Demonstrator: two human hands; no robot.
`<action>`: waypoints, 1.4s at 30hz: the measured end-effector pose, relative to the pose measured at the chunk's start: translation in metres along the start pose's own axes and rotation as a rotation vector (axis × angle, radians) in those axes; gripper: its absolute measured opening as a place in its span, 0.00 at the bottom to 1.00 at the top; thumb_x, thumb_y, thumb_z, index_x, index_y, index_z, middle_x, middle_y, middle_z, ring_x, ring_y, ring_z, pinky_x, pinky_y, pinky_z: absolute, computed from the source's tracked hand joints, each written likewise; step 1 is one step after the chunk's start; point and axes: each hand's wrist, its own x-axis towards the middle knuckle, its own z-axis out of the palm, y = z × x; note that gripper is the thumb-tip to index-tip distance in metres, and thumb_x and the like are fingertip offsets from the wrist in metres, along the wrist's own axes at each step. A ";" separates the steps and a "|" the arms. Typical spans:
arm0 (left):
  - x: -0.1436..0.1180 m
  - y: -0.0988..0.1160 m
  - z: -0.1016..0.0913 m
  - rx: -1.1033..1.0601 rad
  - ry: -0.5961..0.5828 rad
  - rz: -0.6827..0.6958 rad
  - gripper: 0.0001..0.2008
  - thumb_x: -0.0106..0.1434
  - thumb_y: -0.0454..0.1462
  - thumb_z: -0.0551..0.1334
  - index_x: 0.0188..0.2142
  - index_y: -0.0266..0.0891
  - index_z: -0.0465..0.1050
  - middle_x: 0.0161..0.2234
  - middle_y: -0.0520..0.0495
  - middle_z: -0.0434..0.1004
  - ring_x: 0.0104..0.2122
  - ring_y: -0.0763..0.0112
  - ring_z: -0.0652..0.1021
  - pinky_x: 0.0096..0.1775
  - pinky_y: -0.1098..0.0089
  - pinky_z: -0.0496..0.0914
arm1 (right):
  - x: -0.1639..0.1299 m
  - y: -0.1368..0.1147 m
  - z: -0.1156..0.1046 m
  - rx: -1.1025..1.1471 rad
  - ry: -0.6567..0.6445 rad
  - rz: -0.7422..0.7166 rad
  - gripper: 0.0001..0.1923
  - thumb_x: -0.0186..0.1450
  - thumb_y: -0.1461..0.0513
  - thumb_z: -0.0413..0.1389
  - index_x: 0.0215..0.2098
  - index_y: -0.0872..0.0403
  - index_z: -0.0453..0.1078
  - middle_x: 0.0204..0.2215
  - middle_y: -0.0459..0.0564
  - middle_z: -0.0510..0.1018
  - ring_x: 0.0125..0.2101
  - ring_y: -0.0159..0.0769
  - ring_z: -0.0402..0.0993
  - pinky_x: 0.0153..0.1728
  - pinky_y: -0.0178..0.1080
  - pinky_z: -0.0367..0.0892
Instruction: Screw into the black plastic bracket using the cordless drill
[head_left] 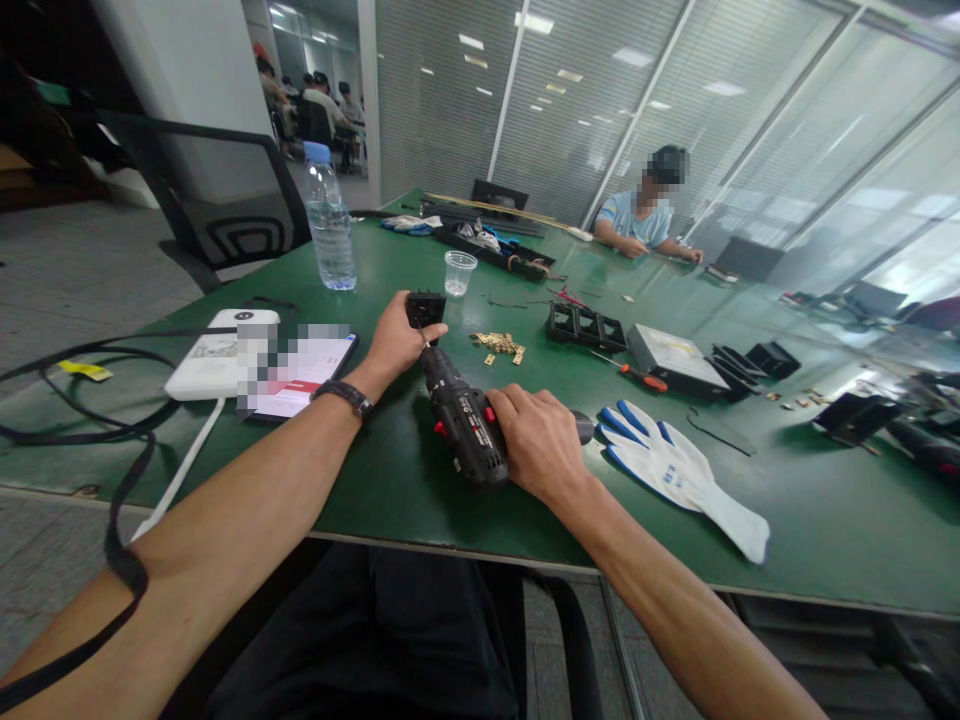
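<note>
My right hand [541,440] grips a black cordless screwdriver [461,415] with red buttons, held low over the green table [420,500]. Its tip points at a small black square part [425,308], which my left hand [397,340] holds upright on the table. A dark band sits on my left wrist. A little pile of small brass pieces [500,346] lies just right of the black part.
A phone [300,372] and a white power bank [217,355] lie at left, with a water bottle [330,222] and a plastic cup [459,272] behind. A white-and-blue glove [679,470], black frames [585,326], a grey box [671,358] and a red-handled screwdriver [634,374] lie right. Another person [637,215] sits at the far end.
</note>
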 end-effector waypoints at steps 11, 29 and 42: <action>0.000 -0.001 0.000 -0.004 0.009 0.005 0.25 0.48 0.43 0.70 0.43 0.38 0.65 0.39 0.47 0.74 0.38 0.64 0.75 0.41 0.63 0.69 | 0.000 0.000 0.000 -0.005 0.010 0.004 0.16 0.63 0.63 0.54 0.50 0.55 0.66 0.40 0.54 0.74 0.36 0.41 0.69 0.37 0.41 0.53; 0.000 -0.001 0.001 -0.007 0.009 0.003 0.24 0.49 0.42 0.70 0.43 0.38 0.65 0.39 0.47 0.74 0.38 0.63 0.74 0.42 0.62 0.69 | 0.000 0.000 0.002 -0.010 0.019 0.002 0.16 0.62 0.63 0.53 0.48 0.55 0.65 0.40 0.53 0.74 0.35 0.41 0.68 0.36 0.41 0.52; 0.000 0.000 0.000 0.003 -0.001 0.000 0.25 0.48 0.43 0.70 0.43 0.39 0.65 0.39 0.47 0.74 0.38 0.64 0.75 0.43 0.62 0.69 | 0.000 0.000 0.001 -0.006 0.004 0.002 0.17 0.62 0.64 0.54 0.49 0.55 0.65 0.41 0.53 0.74 0.36 0.41 0.69 0.37 0.41 0.52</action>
